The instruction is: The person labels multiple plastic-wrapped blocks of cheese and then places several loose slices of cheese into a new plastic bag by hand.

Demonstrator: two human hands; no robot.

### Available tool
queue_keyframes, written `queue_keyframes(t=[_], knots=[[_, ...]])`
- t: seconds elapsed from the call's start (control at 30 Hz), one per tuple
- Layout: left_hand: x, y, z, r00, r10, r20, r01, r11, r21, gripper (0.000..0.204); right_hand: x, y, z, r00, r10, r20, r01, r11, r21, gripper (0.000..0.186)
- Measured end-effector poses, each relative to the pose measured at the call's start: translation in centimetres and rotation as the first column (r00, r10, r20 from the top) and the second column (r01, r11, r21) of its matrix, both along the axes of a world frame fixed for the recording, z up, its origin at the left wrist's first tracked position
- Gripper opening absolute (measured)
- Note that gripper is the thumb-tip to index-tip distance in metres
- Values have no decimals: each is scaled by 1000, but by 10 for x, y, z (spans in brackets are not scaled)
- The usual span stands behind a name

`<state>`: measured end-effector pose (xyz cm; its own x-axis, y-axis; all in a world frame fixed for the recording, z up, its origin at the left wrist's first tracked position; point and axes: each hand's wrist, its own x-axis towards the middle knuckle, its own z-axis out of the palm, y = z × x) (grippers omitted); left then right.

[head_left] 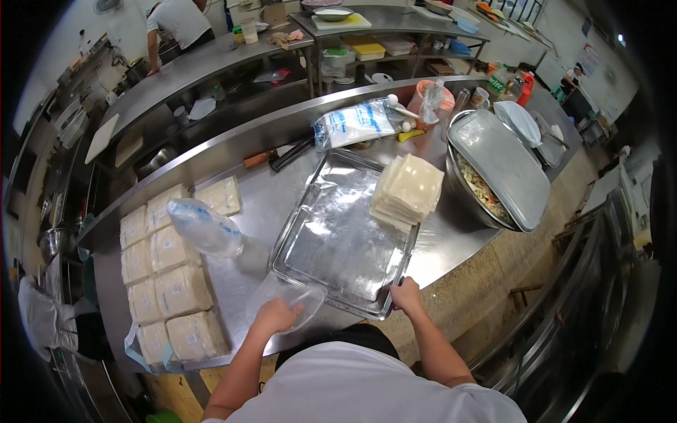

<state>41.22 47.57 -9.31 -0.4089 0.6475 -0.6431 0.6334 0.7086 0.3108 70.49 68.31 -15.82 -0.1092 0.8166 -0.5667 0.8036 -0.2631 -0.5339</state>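
Observation:
My left hand is closed on a clear plastic bag beside the near left corner of a shallow metal tray. At the tray's near right corner, my right hand grips the rim with curled fingers. A stack of square, pale dough wrappers lies on the tray's far right side, partly over its edge. Left of the tray, a puffed clear plastic bag with blue print rests by several wrapped packs of pale square wrappers.
Right of the tray, a big metal bowl of chopped filling is partly covered by a metal tray. A printed plastic package and a wooden-handled knife lie behind. Another person leans over a far counter.

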Motion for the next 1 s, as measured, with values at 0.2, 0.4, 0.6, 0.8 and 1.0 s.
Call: queue_keyframes(t=[0.2, 0.4, 0.6, 0.8, 1.0], knots=[[24, 8, -78, 893, 230, 388, -335, 914, 229, 46, 0, 9, 8, 965, -79, -250, 83, 997, 4, 29], [-17, 45, -101, 905, 403, 137, -417, 771, 481, 33, -27, -10, 3, 845, -246, -475, 88, 940, -331, 28], [-40, 72, -26, 926, 365, -90, -267, 807, 527, 37, -95, -31, -31, 665, -467, -583, 177, 856, -485, 30], [-14, 32, -37, 919, 392, -32, -339, 831, 441, 46, -156, -55, -26, 463, -638, -615, 270, 763, -587, 31], [3, 32, -38, 907, 422, -1, -371, 798, 475, 48, -192, -46, -27, 451, -691, -565, 318, 716, -622, 39]])
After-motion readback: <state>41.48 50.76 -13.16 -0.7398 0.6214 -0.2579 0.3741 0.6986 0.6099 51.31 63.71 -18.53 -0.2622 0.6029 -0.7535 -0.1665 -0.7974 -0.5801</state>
